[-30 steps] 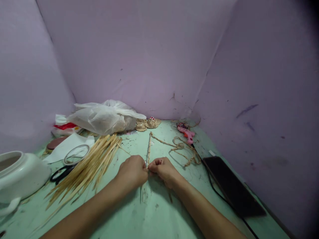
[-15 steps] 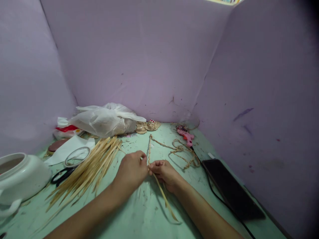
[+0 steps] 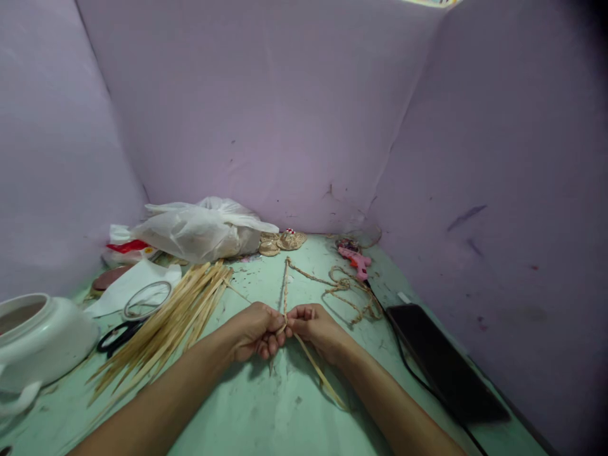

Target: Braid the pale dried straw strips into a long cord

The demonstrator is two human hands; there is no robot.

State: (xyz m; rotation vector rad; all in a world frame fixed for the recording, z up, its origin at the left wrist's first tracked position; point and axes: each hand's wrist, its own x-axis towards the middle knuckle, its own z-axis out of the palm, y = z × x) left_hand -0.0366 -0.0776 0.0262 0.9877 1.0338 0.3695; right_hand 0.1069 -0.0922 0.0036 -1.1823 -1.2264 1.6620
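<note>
from afar i have my left hand point(image 3: 256, 330) and right hand point(image 3: 316, 329) pinching the braid point(image 3: 285, 288); plaiting, i judge; crossing the loose strand point(image 3: 317, 368) next calls for even tension.

On your table point(image 3: 251, 418) the braid point(image 3: 285, 285) stretches ahead from between your left hand point(image 3: 256, 330) and right hand point(image 3: 314, 330), with the straw bundle point(image 3: 178, 323), scissors point(image 3: 124, 330) and pot point(image 3: 57, 335) successively farther left, the bag point(image 3: 197, 231) behind that bundle, the glue gun point(image 3: 356, 260) behind the cord loops point(image 3: 341, 285) rightward, and the flat device point(image 3: 441, 361) nearer, farther right.
</note>
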